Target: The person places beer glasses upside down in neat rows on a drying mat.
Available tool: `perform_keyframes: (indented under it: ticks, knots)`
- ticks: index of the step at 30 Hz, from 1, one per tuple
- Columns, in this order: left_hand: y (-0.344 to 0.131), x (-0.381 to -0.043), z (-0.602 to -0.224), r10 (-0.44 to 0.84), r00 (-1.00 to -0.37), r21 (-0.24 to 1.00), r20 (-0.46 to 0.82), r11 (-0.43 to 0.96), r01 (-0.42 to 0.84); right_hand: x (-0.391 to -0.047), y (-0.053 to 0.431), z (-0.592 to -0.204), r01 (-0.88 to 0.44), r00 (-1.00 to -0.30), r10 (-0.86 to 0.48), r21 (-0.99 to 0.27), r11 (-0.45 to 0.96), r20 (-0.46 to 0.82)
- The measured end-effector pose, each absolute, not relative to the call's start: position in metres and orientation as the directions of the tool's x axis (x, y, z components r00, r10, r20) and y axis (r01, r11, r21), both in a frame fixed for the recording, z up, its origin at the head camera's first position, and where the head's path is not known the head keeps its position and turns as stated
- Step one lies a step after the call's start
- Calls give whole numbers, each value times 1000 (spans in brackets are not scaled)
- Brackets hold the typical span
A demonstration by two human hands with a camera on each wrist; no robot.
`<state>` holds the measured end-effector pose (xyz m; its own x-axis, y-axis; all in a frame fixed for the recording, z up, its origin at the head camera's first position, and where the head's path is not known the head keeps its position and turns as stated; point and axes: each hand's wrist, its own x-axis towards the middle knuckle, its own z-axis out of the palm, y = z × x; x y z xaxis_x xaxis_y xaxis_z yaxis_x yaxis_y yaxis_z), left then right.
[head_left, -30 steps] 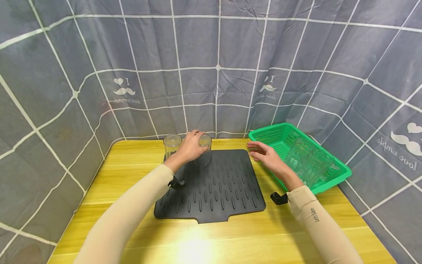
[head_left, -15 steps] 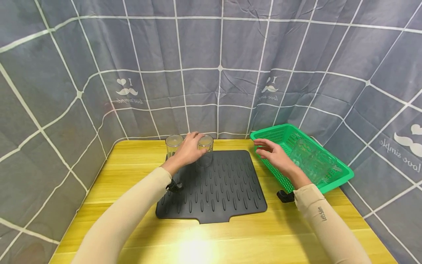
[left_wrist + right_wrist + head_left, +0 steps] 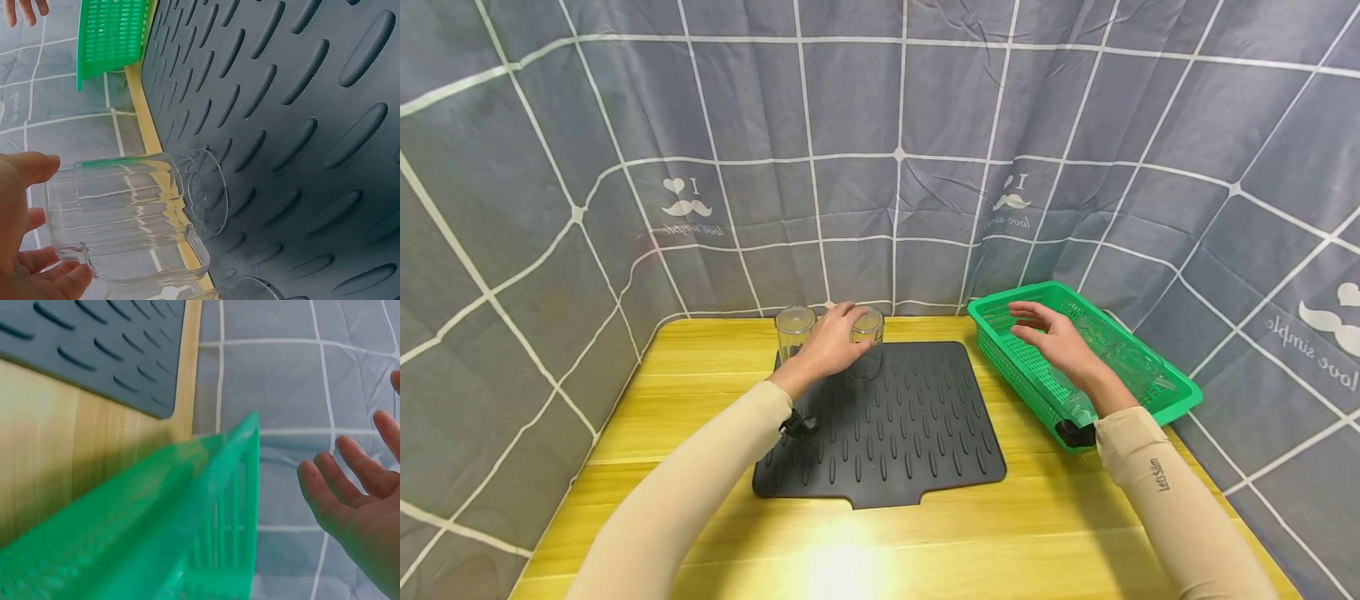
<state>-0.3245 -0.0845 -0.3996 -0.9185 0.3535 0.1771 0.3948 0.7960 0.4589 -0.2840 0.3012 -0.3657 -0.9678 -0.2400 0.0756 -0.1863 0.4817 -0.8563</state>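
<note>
My left hand (image 3: pixel 829 343) holds an upside-down clear glass mug (image 3: pixel 868 354) by its base end on the black ridged mat (image 3: pixel 917 417). In the left wrist view, the thumb lies on one side of the mug (image 3: pixel 125 200) and the fingers bend at the other, near its handle. Left of that hand stands another upturned clear glass (image 3: pixel 792 333), partly hidden. My right hand (image 3: pixel 1063 346) hovers over the green basket (image 3: pixel 1017 385), holding nothing, with its fingers apart and slightly bent. Several clear glass vessels (image 3: pixel 1123 358) lie in the basket, partly behind the right hand and forearm.
The mat lies on a yellow wooden table (image 3: pixel 700 358). A grey curtain (image 3: pixel 850 200) with white grid lines hangs behind the table and along its sides. The basket's raised wall (image 3: pixel 231 481) stands close to my right wrist.
My right hand has moved right, from beside the basket's left rim to over its inside. The left hand and the mug it holds stay at the same spot on the mat.
</note>
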Motion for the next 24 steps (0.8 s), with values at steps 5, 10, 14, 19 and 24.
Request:
perform_keyframes:
  ticks: [5, 10, 14, 19, 24]
  knots:
    - [-84, -325, -402, 357, -920, 469, 163, 792, 391, -285, 313, -361, -191, -972, -218, -831, 522, 87]
    - [-83, -325, -403, 356, -921, 474, 157, 791, 387, -288, 325, -360, -194, -976, -195, -805, 561, 99]
    - [-83, -324, -404, 352, -922, 474, 160, 792, 385, -292, 332, -360, -188, -979, -176, -781, 596, 102]
    - [-82, -322, -404, 346, -924, 478, 162, 792, 380, -297, 341, -356, -181, -980, -178, -761, 623, 87]
    - [-81, -323, -406, 346, -922, 472, 172, 793, 386, -302, 353, -355, -168, -983, -168, -734, 658, 74]
